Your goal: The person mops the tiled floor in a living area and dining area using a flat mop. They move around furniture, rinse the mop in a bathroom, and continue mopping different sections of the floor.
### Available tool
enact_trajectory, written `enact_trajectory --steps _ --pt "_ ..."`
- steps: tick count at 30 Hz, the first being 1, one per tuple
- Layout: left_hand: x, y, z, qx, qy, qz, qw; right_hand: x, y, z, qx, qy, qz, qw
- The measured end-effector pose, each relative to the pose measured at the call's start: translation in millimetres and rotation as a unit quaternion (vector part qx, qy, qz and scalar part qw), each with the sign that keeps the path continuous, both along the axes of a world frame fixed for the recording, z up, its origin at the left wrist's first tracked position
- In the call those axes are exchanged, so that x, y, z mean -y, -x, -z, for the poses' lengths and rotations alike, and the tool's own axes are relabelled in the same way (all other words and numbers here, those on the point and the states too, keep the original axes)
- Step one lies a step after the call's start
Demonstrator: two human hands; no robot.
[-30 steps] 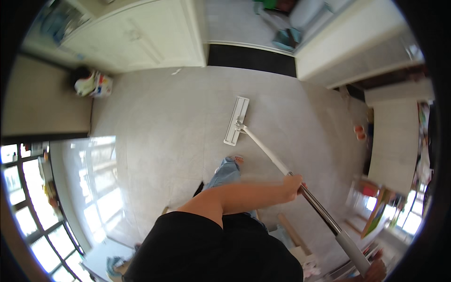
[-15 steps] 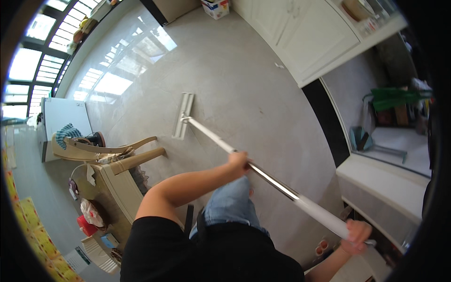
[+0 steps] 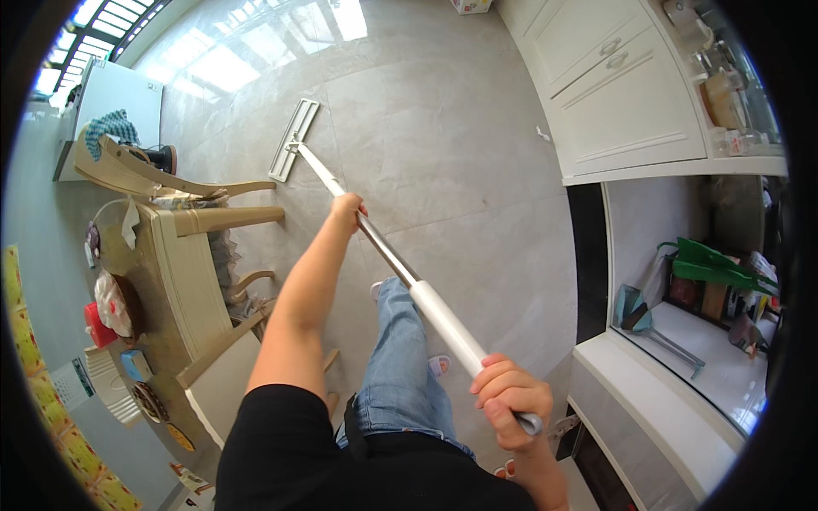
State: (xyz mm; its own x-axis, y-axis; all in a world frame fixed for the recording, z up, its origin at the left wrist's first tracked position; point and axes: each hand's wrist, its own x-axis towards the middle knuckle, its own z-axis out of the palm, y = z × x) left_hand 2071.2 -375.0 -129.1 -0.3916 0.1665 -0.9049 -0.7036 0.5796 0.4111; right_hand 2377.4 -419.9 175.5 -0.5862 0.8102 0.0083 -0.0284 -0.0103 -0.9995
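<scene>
From the head view, both hands hold a flat mop (image 3: 409,281) — the left hand (image 3: 347,209) has its grip clamped around the bare metal shaft midway along, the right hand (image 3: 509,400) is wrapped tight near the handle's top end. The mop's flat head (image 3: 294,140) lies on the pale tiled floor (image 3: 460,153), just beside a beige chair (image 3: 183,183) and a cluttered table (image 3: 175,289). White cabinets (image 3: 622,85) stand at the right.
</scene>
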Motion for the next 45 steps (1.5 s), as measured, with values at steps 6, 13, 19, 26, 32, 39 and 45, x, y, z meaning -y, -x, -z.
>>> enact_trajectory --steps 6,13,19,26,32,39,45 --pt "27 -156 12 -0.004 0.009 0.024 1.0 85 -120 7 0.027 0.008 0.204 0.978" --pt "146 -446 -31 0.027 -0.004 0.065 0.998 247 -311 -70 -0.37 0.102 0.635 0.671" --pt "226 -586 -126 0.214 -0.032 0.081 0.973 305 -427 -183 0.075 -0.161 0.228 0.957" --pt "250 -523 -162 0.216 -0.061 0.025 0.974 312 -429 -172 -0.123 -0.109 0.272 0.948" --pt "242 -366 -106 0.14 -0.054 -0.066 0.987 273 -353 -84 -0.115 -0.021 0.167 0.979" --pt "257 -193 -21 0.002 0.025 -0.087 0.996 251 -185 -16 -0.035 -0.032 0.07 0.996" --pt "240 -288 -6 0.004 0.055 -0.066 0.996 254 -248 -20 0.031 -0.02 0.295 0.955"
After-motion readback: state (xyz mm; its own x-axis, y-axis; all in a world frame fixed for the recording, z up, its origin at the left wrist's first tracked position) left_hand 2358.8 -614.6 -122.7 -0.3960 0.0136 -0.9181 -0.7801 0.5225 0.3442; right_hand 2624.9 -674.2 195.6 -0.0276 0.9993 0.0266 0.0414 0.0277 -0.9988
